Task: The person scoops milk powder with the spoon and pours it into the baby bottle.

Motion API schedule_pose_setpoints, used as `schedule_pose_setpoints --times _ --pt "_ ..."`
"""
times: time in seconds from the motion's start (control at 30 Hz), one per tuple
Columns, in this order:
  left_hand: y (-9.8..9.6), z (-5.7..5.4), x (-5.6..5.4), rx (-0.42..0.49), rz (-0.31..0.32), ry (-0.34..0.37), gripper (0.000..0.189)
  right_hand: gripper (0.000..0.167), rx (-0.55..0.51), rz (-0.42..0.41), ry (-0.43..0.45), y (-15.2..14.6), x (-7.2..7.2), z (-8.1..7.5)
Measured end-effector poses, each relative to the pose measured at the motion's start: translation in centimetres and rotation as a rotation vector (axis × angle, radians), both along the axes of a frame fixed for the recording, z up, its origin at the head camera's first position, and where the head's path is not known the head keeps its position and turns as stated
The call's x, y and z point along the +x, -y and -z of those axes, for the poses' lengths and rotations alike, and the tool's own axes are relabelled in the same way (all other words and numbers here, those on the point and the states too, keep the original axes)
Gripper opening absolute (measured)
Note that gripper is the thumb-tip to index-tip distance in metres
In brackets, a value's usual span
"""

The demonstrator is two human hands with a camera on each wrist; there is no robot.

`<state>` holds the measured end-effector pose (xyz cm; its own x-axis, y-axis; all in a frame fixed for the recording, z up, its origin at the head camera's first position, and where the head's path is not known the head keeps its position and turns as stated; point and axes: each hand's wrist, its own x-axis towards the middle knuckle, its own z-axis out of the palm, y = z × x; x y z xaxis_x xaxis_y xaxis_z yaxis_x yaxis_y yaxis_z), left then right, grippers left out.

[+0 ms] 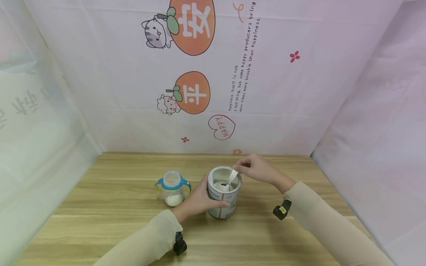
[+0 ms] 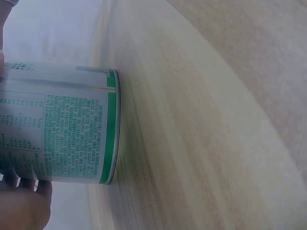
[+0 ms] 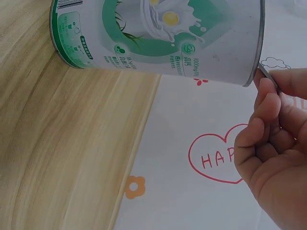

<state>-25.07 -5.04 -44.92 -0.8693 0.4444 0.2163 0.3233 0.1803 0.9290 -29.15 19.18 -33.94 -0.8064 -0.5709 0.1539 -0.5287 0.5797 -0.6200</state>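
Observation:
An open milk powder can (image 1: 221, 212) stands upright on the table, pale with green printing. My left hand (image 1: 199, 197) grips its side, thumb across the front, and in the left wrist view the fingers (image 2: 24, 206) curl against the printed wall (image 2: 72, 136). Over the rim, my right hand (image 1: 257, 170) pinches the handle of a white scoop (image 1: 233, 175), which slants down into the can. The right wrist view has these pinching fingers (image 3: 268, 105) right at the can's rim. To the left stands an uncapped baby bottle (image 1: 173, 200) with blue and yellow handles and white powder inside.
The wooden table (image 1: 110, 207) runs back to a white printed cloth (image 1: 266, 125) hanging behind it. More pale cloth (image 1: 376, 122) hangs on both sides. Each wrist wears a small black strap device (image 1: 282, 210).

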Motion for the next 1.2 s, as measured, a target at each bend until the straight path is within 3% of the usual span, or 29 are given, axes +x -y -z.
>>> schedule_pose_setpoints --times 0.2,0.47,0.73,1.2 --pt "-0.09 0.00 0.00 -0.004 -0.015 0.012 0.107 0.019 -0.026 0.049 -0.035 -0.13 -0.14 0.29" --pt "-0.08 -0.07 0.16 -0.006 -0.022 0.014 0.106 0.026 -0.100 0.167 0.024 -0.50 0.11 0.42" --pt "0.08 -0.28 0.41 0.006 0.001 -0.002 0.106 0.025 -0.099 0.161 0.003 -0.82 0.09 0.46" --pt "0.10 -0.18 0.33 -0.006 0.005 -0.011 0.103 0.027 -0.151 0.198 0.074 -0.93 -0.07 0.44"
